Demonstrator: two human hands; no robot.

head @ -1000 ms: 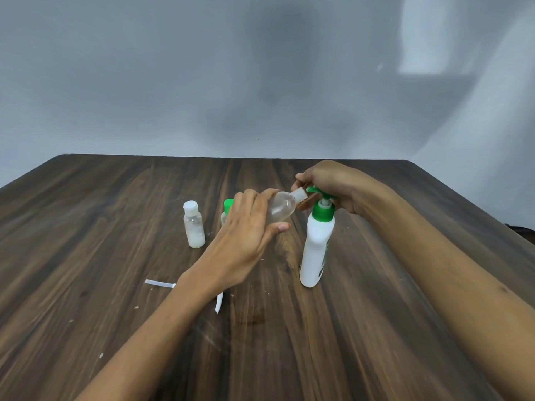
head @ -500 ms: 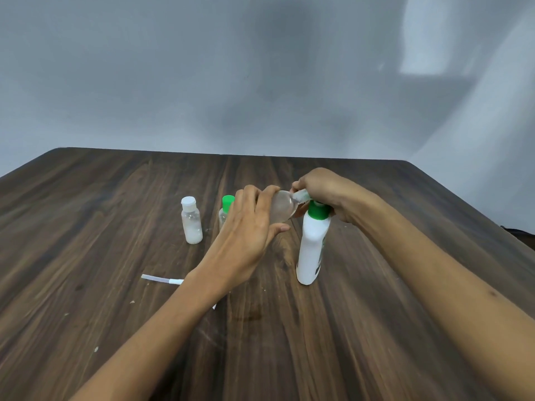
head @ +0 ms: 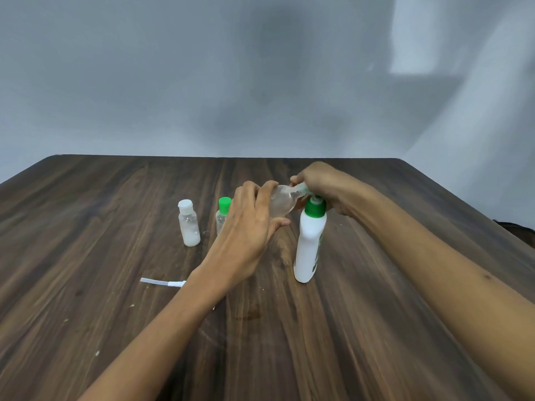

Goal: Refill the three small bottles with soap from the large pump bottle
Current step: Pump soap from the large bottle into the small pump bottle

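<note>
A tall white pump bottle [head: 308, 247] with a green collar stands upright on the wooden table [head: 86, 256]. My right hand [head: 324, 186] covers its pump head from above and presses on it. My left hand [head: 252, 224] grips a small clear bottle [head: 282, 202], tilted on its side with its open neck at the pump's spout. Another small bottle with a white cap [head: 188, 222], holding some white soap, stands to the left. A third small bottle with a green cap [head: 223, 215] stands partly hidden behind my left hand.
A thin white strip [head: 162, 282] lies on the table near my left wrist, partly under the forearm. Small pale specks dot the near left of the tabletop. A grey wall rises behind the table's far edge.
My right hand pressed the pump head down and stays low on it. The small clear bottle remains held at the spout. The view shifted slightly.
</note>
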